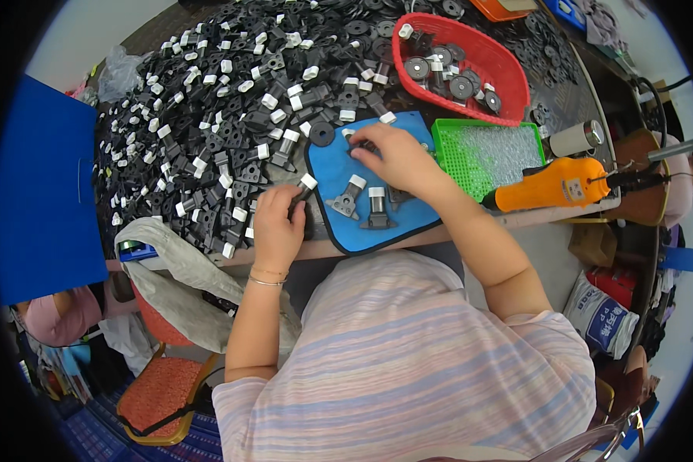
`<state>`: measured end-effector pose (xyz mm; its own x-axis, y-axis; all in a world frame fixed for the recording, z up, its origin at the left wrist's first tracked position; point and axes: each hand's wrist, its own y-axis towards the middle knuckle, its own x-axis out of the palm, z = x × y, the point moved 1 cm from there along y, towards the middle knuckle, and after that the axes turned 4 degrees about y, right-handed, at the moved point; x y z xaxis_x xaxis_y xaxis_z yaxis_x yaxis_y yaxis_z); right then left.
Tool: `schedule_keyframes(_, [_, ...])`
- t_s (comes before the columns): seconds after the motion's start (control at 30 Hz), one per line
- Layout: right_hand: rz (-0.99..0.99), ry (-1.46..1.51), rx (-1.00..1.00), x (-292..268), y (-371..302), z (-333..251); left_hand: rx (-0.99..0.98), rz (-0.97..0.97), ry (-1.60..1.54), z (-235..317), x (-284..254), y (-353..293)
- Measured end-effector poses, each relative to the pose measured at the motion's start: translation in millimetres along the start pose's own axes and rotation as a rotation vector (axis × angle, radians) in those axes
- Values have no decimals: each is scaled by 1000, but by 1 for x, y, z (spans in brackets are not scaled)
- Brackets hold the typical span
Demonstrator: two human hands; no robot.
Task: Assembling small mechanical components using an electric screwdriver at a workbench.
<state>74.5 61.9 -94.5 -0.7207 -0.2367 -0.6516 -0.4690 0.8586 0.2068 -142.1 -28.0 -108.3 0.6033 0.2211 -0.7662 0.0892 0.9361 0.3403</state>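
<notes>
My left hand (277,231) is closed around a black plastic part with a white cap (307,182), at the left edge of a blue mat (335,165). Over the mat's upper half, the curled fingers of my right hand (396,158) pinch another black part, its white end (348,134) showing past the fingertips. Most of that part is hidden. On the mat below lie a tilted black part with a white cap (347,198) and an upright one (376,209). A further dark piece (398,196) is partly covered by my right wrist. A black disc (322,134) rests by the mat's upper left corner.
A large heap of black parts with white caps (231,115) covers the table's left and back. To the right are a red basket (516,96) holding discs, a green tray (458,158) of small clear pieces, an orange electric screwdriver (550,187) and a flask (576,138).
</notes>
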Motion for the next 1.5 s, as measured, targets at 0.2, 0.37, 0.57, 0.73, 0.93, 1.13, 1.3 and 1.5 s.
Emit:
schedule_keyframes(0.2, [-62, 691, 487, 4, 7, 9, -391, -18, -764, 3, 12, 20])
schedule_keyframes(0.37, [-8, 312, 486, -4, 5, 4, -809, -166, -1355, 7, 26, 34])
schedule_keyframes(0.57, [-50, -11, 163, 6, 14, -4, -776, -107, -1159, 12, 28, 25])
schedule_keyframes(0.73, [-129, -163, 238, 31, 23, -20, -514, -139, -937, 0, 33, 16])
schedule_keyframes(0.93, [96, -109, 124, 18, 5, -19, -525, -145, -901, -8, 22, 8])
schedule_keyframes(1.13, [48, -440, -107, -3, -15, 10, -406, -207, -687, -9, 31, 30])
schedule_keyframes(1.3, [41, -340, -129, -23, -30, 9, -113, -114, -137, -2, 32, 39])
schedule_keyframes(1.5, [161, -604, 132, -57, -48, 27, 15, -60, -80, 9, 24, 28])
